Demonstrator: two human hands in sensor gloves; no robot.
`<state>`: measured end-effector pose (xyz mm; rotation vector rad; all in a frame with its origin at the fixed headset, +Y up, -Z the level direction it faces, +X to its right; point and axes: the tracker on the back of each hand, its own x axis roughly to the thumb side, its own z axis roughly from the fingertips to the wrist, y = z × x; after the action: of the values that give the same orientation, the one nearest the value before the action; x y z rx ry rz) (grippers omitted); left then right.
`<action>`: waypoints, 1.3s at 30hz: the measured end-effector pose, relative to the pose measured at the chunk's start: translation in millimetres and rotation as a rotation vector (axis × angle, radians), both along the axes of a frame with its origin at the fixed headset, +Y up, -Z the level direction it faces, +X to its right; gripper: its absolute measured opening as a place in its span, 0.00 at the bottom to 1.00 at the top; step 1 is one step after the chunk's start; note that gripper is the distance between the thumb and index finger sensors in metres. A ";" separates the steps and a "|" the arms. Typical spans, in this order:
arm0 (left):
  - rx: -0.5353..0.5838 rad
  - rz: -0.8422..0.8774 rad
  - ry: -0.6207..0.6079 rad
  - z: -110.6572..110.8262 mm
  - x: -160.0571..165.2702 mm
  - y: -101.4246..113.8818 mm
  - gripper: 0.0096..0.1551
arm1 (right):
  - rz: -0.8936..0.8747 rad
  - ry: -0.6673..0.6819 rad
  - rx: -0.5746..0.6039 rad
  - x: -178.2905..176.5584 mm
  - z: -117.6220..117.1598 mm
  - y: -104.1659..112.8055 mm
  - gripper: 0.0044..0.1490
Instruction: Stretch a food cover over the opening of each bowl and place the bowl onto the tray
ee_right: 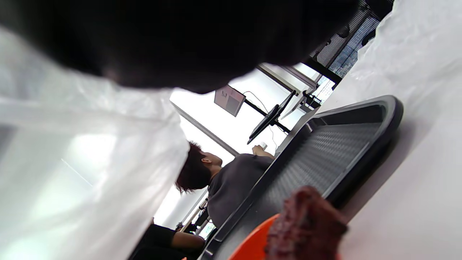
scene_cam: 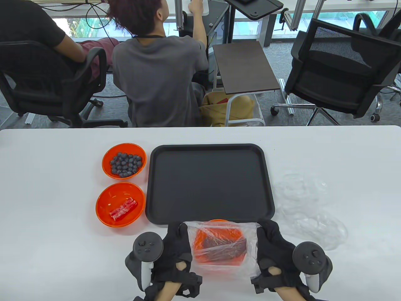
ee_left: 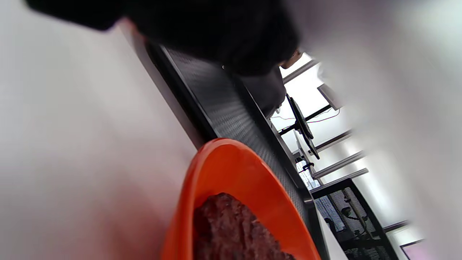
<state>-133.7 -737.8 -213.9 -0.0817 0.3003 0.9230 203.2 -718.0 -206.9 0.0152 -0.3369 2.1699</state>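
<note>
An orange bowl point(scene_cam: 200, 247) with a dark brown slab of food point(scene_cam: 224, 248) sits at the table's front edge, just below the black tray point(scene_cam: 209, 183). A clear plastic food cover point(scene_cam: 219, 229) is spread over it. My left hand point(scene_cam: 178, 243) grips the cover's left edge and my right hand point(scene_cam: 266, 243) grips its right edge. In the left wrist view the bowl point(ee_left: 234, 173) and the food point(ee_left: 231, 231) sit under the blurred cover point(ee_left: 397, 90). In the right wrist view the cover point(ee_right: 83, 173) hangs beside the food point(ee_right: 306, 224) and the tray point(ee_right: 335, 148).
Left of the tray stand an orange bowl of blueberries point(scene_cam: 124, 161) and an orange bowl with red sticks point(scene_cam: 120, 204). Several loose clear covers point(scene_cam: 308, 208) lie right of the tray. People sit on chairs beyond the table's far edge.
</note>
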 end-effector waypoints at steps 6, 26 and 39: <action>-0.034 -0.131 -0.015 7.7 11.1 -9.8 0.28 | 0.224 0.003 0.014 -2.7 7.2 -6.9 0.28; -0.097 -0.308 -0.066 16.8 20.1 -33.4 0.29 | 0.563 -0.002 0.033 -19.5 4.9 -25.9 0.30; -0.111 -0.323 -0.062 10.1 21.0 -40.1 0.28 | 0.629 0.004 0.014 -22.6 -7.1 -33.7 0.30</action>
<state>-112.8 -777.9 -203.7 -0.1587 0.2963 0.5826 180.6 -751.8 -214.0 0.1515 -0.3807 2.7881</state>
